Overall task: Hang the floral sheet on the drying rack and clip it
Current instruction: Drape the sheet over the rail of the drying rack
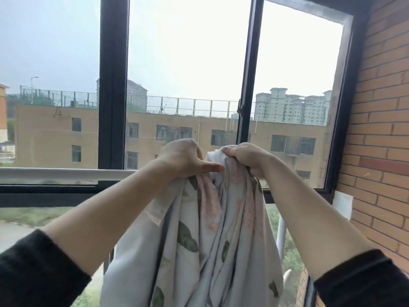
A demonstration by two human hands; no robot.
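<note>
**Sheet bunched in both hands, not yet over the rail**

Head view: the sheet (199, 240) is at centre frame, gathered into a thick rope of folds. The left hand (183, 159) has its fingers curled over the top of the bunch, with the thumb lying flat and pointing right. The right hand (245, 158) is clenched round the top edge, with a white corner poking up just beside it. Both hands grip fabric, almost touching each other.

A white rail (62, 173) runs level across middle left and passes behind the hands — likely the rack's bar. Whether the cloth touches it can't be told. No clips in sight. The window frame (113, 85) is behind it, and a brick wall (380, 129) fills the right side.

Doing the step well, as a judgement:
- Find one straight edge first, then slide the hands apart along it so the bunch opens out.
- Lift that edge over the rail and let roughly equal lengths hang on each side so it won't slip.
- Keep one hand holding the sheet while reaching for clips.

Direction: the long axis is vertical — the gathered end points up at the hands, and the folds run straight down past the bottom edge, lower end out of view. The leaf print faces the camera.
</note>
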